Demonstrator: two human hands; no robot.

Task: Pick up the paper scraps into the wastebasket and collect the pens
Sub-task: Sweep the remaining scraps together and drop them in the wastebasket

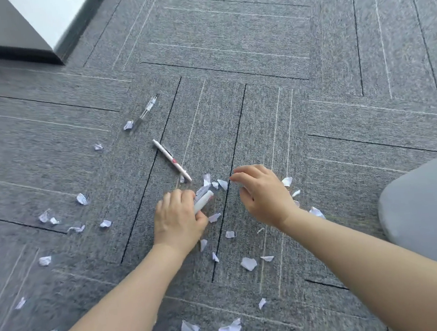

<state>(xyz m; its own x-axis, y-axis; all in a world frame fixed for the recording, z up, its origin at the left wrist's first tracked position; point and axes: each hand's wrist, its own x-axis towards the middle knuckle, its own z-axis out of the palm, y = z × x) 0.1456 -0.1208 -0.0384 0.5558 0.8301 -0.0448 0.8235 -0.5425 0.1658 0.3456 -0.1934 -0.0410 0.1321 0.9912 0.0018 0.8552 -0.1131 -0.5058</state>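
Note:
My left hand [177,217] is closed around a white pen [203,200] low over the grey carpet, the pen's end sticking out to the right. My right hand [263,194] hovers just to the right with fingers curled apart, holding nothing. A second white pen [171,159] with a red mark lies just beyond my hands. A clear pen [146,111] lies farther off to the upper left. Several white paper scraps [248,263] are scattered across the floor around and between my hands. No wastebasket is in view.
A dark furniture base [8,44] and a white wall [48,13] stand at the top left. My grey-clad knee [426,204] fills the right edge. Carpet tiles [253,42] stretch ahead.

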